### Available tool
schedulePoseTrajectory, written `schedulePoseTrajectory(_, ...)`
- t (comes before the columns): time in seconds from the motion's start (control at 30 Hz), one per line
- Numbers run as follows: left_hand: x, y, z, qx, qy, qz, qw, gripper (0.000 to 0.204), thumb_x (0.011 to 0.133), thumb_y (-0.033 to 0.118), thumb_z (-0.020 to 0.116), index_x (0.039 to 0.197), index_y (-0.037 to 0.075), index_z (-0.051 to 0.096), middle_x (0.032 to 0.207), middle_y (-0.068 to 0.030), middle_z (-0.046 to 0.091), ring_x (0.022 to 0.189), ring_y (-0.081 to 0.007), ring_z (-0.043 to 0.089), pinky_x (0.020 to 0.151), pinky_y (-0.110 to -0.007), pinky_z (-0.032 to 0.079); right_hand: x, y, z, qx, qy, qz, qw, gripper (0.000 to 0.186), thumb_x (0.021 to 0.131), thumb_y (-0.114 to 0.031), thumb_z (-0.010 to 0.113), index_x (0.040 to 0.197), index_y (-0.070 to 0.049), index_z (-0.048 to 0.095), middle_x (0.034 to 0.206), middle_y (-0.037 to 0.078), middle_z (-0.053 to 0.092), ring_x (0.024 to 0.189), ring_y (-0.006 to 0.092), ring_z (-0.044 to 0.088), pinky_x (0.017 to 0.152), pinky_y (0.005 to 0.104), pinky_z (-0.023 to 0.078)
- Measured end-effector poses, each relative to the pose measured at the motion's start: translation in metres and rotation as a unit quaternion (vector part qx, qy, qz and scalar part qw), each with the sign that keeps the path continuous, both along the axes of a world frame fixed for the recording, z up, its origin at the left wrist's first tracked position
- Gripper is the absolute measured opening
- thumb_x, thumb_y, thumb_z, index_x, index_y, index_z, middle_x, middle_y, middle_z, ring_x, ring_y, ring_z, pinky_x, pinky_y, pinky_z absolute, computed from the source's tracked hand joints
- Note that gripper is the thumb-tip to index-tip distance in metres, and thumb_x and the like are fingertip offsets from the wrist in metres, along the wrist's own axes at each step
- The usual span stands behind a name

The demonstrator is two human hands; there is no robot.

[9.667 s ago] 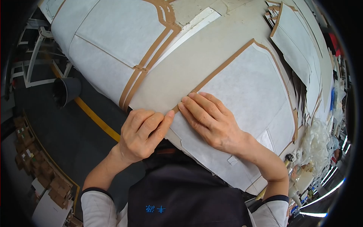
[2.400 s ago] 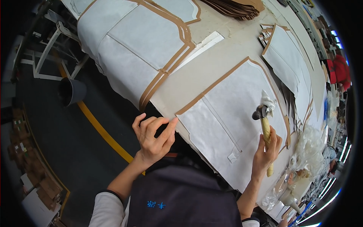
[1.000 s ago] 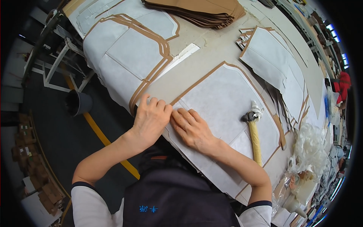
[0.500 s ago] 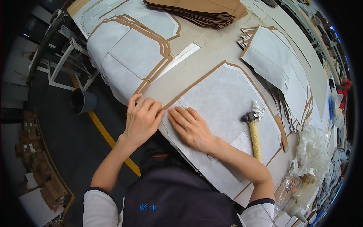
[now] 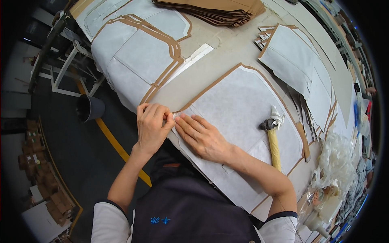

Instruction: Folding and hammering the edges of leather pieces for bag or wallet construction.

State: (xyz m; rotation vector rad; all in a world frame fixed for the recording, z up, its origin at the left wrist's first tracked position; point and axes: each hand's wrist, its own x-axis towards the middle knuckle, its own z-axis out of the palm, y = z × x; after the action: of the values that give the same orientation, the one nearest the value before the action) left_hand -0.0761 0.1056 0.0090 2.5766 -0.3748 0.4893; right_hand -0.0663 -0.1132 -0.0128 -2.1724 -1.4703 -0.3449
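A white panel with a tan border (image 5: 241, 101) lies on the pale worktable (image 5: 206, 69). My left hand (image 5: 152, 125) is closed in a pinch at the panel's near left corner; the bit between its fingertips is too small to make out. My right hand (image 5: 202, 137) lies open, fingers pressing on the panel beside that corner. A hammer with a yellow-wrapped handle and a white wad around its head (image 5: 273, 141) rests on the panel to the right of my hands.
Bordered white panels (image 5: 144, 54) drape over the table's left edge. A brown stack (image 5: 212, 9) lies at the back, more white pieces (image 5: 300, 69) and crumpled clear plastic (image 5: 334, 160) at right. A grey bucket (image 5: 90, 108) and white metal frame (image 5: 63, 73) stand left.
The hammer that was held in my right hand now rests on the panel, and that hand has moved left to the corner. My left fingertips have drawn together at the corner.
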Motion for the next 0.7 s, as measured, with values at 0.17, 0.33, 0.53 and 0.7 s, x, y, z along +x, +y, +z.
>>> schedulePoseTrajectory(0.17,0.002,0.000,0.010,-0.019,0.035,-0.011,0.999,0.011,0.087,0.006,0.077,0.093,0.006,0.068,0.080,-0.0030,0.062,0.079,-0.0230,0.063,0.096,-0.041,0.044,0.001,0.001,0.002,-0.003,0.023,-0.005,1.000,0.052,0.088,-0.007,0.067,0.137,0.010,0.061,0.151,0.025,0.057,0.141,0.0377,0.056,0.113,0.0487,0.048)
schedulePoseTrajectory(0.33,0.020,0.008,0.019,0.079,-0.010,-0.118,0.990,0.013,0.088,0.008,0.078,0.100,0.006,0.072,0.086,-0.0036,0.065,0.087,-0.0217,0.065,0.103,-0.046,0.044,0.001,-0.004,-0.002,0.036,-0.004,-0.024,0.999,0.045,0.085,-0.009,0.063,0.123,0.016,0.066,0.138,0.031,0.062,0.131,0.0429,0.060,0.108,0.0510,0.050)
schedulePoseTrajectory(0.53,0.032,0.000,0.015,0.155,-0.030,-0.177,0.971,0.012,0.085,0.007,0.077,0.095,0.005,0.070,0.086,-0.0055,0.063,0.087,-0.0239,0.064,0.104,-0.048,0.045,0.012,-0.007,0.000,0.009,-0.035,-0.050,0.998,0.044,0.083,-0.004,0.066,0.124,0.012,0.067,0.137,0.026,0.065,0.129,0.0401,0.064,0.105,0.0488,0.054)
schedulePoseTrajectory(0.7,0.027,-0.009,-0.003,0.031,-0.054,-0.077,0.995,0.012,0.083,0.006,0.077,0.087,0.006,0.066,0.083,-0.0061,0.061,0.081,-0.0255,0.062,0.094,-0.046,0.045,0.011,-0.004,0.003,0.005,-0.004,-0.046,0.999,0.047,0.084,-0.007,0.064,0.125,0.015,0.066,0.138,0.029,0.063,0.130,0.0415,0.062,0.107,0.0498,0.052)
